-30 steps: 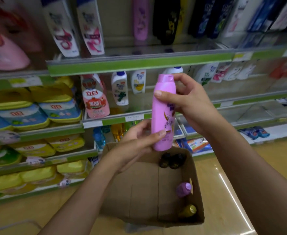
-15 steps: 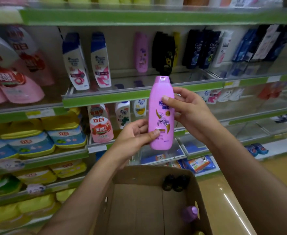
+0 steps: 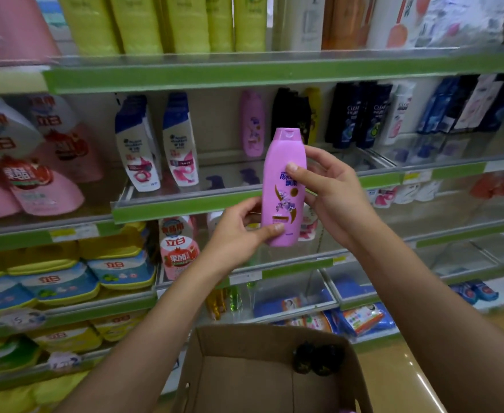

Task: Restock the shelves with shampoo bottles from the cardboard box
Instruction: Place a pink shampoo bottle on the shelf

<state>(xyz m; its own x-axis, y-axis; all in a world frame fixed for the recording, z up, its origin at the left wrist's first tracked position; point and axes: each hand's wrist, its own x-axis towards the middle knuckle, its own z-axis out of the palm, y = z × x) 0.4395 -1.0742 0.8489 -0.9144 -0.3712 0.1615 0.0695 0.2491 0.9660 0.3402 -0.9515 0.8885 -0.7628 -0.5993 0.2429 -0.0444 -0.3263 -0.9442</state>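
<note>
Both hands hold a pink shampoo bottle [image 3: 283,189] upright in front of the shelves. My left hand [image 3: 239,234] pinches its lower end between thumb and fingers. My right hand [image 3: 331,192] grips its upper right side, thumb across the label. The bottle's cap reaches the level of the middle shelf [image 3: 185,204], where a matching pink bottle [image 3: 251,123] stands at the back. The open cardboard box [image 3: 244,368] sits below my arms, with two dark bottle caps [image 3: 318,359] showing at its far right corner.
The middle shelf also carries white and blue bottles [image 3: 155,144] at left and black and dark blue bottles [image 3: 358,114] at right. Yellow bottles [image 3: 161,22] fill the top shelf. Pink refill pouches [image 3: 36,174] and stacked yellow packs [image 3: 51,278] fill the left bay.
Both hands have raised the pink bottle from just above the box up to the middle shelf's height. The view has tilted upward, and the box has dropped toward the bottom edge.
</note>
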